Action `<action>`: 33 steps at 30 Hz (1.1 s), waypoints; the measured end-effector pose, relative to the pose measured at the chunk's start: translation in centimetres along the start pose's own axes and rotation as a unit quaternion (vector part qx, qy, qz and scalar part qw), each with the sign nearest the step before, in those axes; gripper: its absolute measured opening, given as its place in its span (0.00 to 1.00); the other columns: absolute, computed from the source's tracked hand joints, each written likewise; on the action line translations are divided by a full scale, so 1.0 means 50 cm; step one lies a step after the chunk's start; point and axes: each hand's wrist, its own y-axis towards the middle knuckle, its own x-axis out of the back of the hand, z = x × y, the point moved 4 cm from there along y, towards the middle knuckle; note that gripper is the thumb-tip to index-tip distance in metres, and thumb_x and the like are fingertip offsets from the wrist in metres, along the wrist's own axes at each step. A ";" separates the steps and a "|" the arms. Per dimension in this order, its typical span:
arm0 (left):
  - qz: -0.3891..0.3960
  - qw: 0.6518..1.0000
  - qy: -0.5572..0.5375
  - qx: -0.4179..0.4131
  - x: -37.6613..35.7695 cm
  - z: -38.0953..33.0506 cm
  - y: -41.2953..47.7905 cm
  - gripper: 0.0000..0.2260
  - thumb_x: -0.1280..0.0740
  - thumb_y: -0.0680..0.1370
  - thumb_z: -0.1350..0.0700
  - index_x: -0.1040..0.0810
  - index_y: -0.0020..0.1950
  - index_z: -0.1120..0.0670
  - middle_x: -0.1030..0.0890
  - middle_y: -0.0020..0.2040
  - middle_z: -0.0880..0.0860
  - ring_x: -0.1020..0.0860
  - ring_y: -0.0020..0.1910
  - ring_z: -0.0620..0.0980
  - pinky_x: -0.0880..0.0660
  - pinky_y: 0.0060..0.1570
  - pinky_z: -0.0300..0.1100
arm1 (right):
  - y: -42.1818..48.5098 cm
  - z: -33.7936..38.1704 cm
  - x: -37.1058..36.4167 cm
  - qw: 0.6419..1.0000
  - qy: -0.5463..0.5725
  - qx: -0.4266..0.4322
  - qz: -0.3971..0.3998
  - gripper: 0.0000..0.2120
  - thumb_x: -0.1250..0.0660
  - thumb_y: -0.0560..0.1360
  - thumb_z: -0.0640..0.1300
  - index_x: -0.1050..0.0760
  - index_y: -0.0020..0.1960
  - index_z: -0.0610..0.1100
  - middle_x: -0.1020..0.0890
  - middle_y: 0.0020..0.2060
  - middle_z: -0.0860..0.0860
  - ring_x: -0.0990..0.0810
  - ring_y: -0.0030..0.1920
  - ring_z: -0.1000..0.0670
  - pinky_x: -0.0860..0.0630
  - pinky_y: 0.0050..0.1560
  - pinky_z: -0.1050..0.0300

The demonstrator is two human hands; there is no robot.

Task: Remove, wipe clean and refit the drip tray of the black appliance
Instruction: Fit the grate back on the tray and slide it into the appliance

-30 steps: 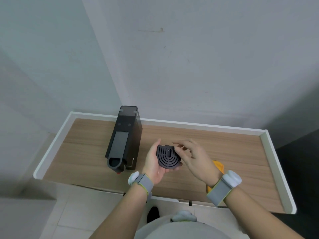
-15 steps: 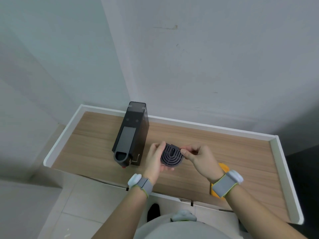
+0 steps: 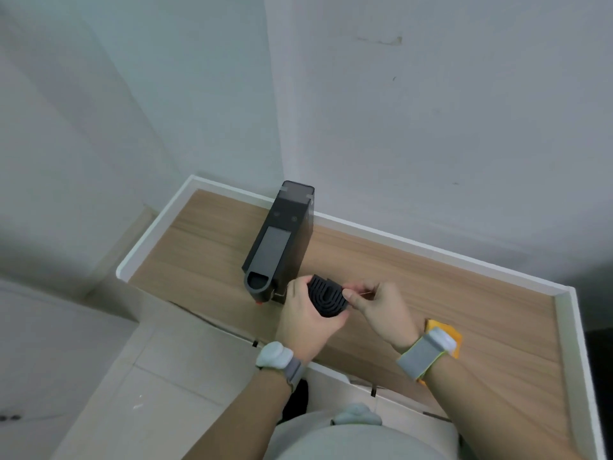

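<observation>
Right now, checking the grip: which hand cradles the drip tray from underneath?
The left hand; its palm sits under the drip tray, while the right hand only pinches its edge.

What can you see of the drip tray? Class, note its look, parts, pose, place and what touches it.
The drip tray is a small black piece, apparently plastic, flat along one edge and rounded along the other. Its top is a grille of nested U-shaped slots. It is off the appliance, held tilted above the table just beside the appliance's front. The left hand cradles it from below and the side; the right hand pinches its right edge.
</observation>
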 end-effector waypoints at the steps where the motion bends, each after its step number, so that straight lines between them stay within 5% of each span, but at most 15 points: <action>1: -0.001 1.000 0.000 0.008 -0.001 0.007 -0.003 0.32 0.20 0.63 0.38 0.33 0.60 0.39 0.28 0.55 0.39 0.25 0.50 0.38 0.30 0.42 0.28 | 0.003 0.000 -0.003 1.000 -0.007 0.000 0.001 0.08 0.25 0.79 0.40 0.13 0.47 0.53 0.11 0.40 0.54 0.14 0.43 0.53 0.17 0.53 0.52; 6: -0.011 0.995 -0.015 0.097 0.000 0.088 -0.032 0.33 0.18 0.64 0.41 0.27 0.64 0.46 0.25 0.56 0.46 0.23 0.55 0.46 0.25 0.49 0.42 | 0.053 0.032 -0.040 0.998 -0.055 0.019 0.010 0.06 0.25 0.79 0.48 0.17 0.55 0.49 0.15 0.44 0.52 0.19 0.39 0.58 0.24 0.46 0.59; 10: -0.035 0.989 -0.008 0.142 0.022 0.158 -0.045 0.34 0.16 0.67 0.44 0.24 0.68 0.52 0.26 0.57 0.49 0.25 0.56 0.48 0.25 0.52 0.44 | 0.117 0.074 -0.075 0.998 -0.052 0.006 0.019 0.19 0.26 0.80 0.51 0.21 0.66 0.42 0.15 0.53 0.44 0.14 0.50 0.41 0.18 0.59 0.40; 15: -0.040 0.983 0.044 0.175 0.041 0.219 -0.041 0.31 0.16 0.67 0.46 0.23 0.63 0.59 0.24 0.56 0.56 0.20 0.55 0.60 0.21 0.49 0.51 | 0.189 0.123 -0.119 0.997 -0.067 0.001 0.026 0.31 0.30 0.81 0.56 0.31 0.78 0.42 0.19 0.62 0.44 0.15 0.59 0.37 0.20 0.64 0.35; 19: -0.047 0.977 0.088 0.187 0.052 0.258 -0.021 0.30 0.17 0.68 0.47 0.22 0.61 0.62 0.22 0.57 0.62 0.20 0.55 0.64 0.20 0.50 0.57 | 0.230 0.137 -0.151 0.998 -0.062 0.002 0.029 0.28 0.31 0.83 0.49 0.33 0.78 0.37 0.19 0.45 0.47 0.13 0.52 0.32 0.20 0.60 0.30; 23: -0.040 0.976 0.096 0.194 0.049 0.288 0.004 0.29 0.17 0.68 0.46 0.22 0.60 0.61 0.22 0.57 0.62 0.20 0.55 0.63 0.24 0.47 0.52 | 0.243 0.138 -0.178 0.997 -0.069 -0.003 0.036 0.27 0.32 0.84 0.46 0.34 0.79 0.38 0.16 0.60 0.38 0.15 0.58 0.32 0.20 0.63 0.33; 28: -0.026 0.974 0.088 0.205 0.042 0.318 0.032 0.29 0.17 0.69 0.48 0.24 0.61 0.61 0.25 0.59 0.63 0.20 0.53 0.65 0.27 0.46 0.49 | 0.246 0.129 -0.194 0.998 -0.022 -0.019 0.056 0.25 0.35 0.85 0.41 0.35 0.80 0.40 0.19 0.43 0.54 0.12 0.45 0.32 0.14 0.52 0.35; 33: -0.016 0.976 0.063 0.208 0.031 0.327 0.057 0.31 0.16 0.70 0.50 0.25 0.64 0.62 0.27 0.63 0.63 0.20 0.57 0.65 0.20 0.54 0.56 | 0.245 0.137 -0.194 0.997 0.003 -0.037 0.071 0.26 0.37 0.86 0.38 0.38 0.82 0.40 0.16 0.47 0.40 0.16 0.40 0.38 0.12 0.46 0.41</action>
